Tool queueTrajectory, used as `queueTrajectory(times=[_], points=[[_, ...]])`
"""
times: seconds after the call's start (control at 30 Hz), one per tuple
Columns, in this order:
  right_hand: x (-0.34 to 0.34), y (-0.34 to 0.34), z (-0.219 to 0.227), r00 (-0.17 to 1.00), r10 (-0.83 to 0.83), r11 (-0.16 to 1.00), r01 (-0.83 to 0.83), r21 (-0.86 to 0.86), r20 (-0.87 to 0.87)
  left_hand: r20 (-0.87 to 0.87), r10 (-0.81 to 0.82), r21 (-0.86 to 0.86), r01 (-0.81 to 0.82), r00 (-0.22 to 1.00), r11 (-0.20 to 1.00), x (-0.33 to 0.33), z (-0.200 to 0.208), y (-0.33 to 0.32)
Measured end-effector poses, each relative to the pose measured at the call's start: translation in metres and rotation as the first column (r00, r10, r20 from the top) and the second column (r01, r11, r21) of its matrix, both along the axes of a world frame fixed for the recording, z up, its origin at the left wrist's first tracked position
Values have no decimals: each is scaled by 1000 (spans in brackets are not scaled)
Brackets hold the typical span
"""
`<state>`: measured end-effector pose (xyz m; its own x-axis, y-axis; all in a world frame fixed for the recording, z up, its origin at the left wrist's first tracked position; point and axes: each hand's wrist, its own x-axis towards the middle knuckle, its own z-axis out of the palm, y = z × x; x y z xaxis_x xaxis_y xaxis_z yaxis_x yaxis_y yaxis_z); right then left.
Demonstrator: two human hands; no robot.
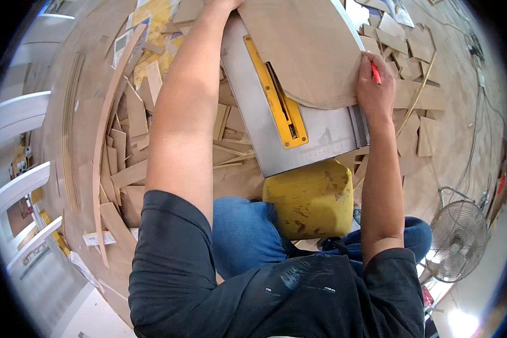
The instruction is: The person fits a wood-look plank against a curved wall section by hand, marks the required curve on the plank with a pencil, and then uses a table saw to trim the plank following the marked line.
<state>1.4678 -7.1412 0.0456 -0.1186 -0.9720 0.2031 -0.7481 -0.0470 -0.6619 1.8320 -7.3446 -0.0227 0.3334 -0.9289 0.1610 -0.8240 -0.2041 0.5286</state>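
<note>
My right grip [376,93], right of the yellow plate [271,93], is curled round a red pen [376,74] and touches the edge of the brown board [310,50], forearm reaching up. The board lies on the grey surface [321,130], up and right of that plate. My left grip [224,3], beyond its upper end, is mostly cut off; I can't tell its opening. Faint surface markings right of the plate's lower end are unreadable.

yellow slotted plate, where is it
In the head view, upper middle, the yellow slotted plate sits in the grey tabletop, left of the brown board.
</note>
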Motion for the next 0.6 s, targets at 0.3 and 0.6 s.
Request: queueTrajectory(times=[0.3, 0.6], points=[[-6, -15, 2, 997, 64, 998, -64, 4, 42, -60, -11, 16, 12, 998, 1000, -4, 20, 19], [-23, -42, 24, 994, 109, 993, -110, 35, 19, -436, 94, 124, -44, 895, 991, 16, 6, -3]])
